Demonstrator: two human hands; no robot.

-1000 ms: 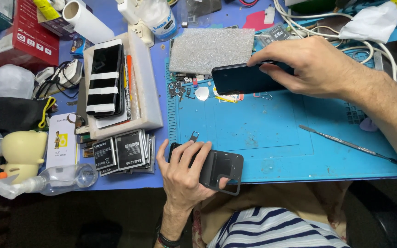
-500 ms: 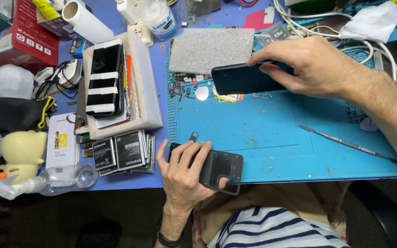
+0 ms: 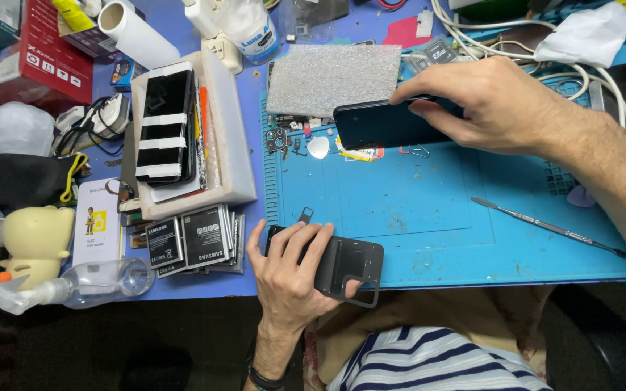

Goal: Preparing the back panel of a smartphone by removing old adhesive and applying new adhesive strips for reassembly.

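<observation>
Nothing has shifted since the earlier frames: both hands sit where they were, each with the same object.

The right hand [image 3: 501, 108] has its fingers [image 3: 429, 80] curled over the far edge of a dark phone [image 3: 382, 124], thumb below, pinching it edge-up so its glossy black face shows. The phone hangs just over the far left part of the blue mat [image 3: 429, 210].

The left hand [image 3: 291, 279] lies with fingers [image 3: 313, 250] spread flat over a black phone case [image 3: 349, 264], thumb hooked under its near side, gripping it at the near edge of the mat. The case is matte plastic with a rectangular cut-out and a thin wire-like loop at its near corner.

The mat is smooth rubber with ruled lines, lying on a cluttered blue surface [image 3: 182, 40]. A slim metal pry tool [image 3: 552, 229] lies near the mat's right edge. A grey, glittery rough pad [image 3: 331, 80] overlaps its far left corner. Left of the mat stands a pale foam tray [image 3: 230, 130] carrying a taped black phone [image 3: 164, 127], with a stack of flat batteries [image 3: 197, 242] at the surface's near edge.
</observation>
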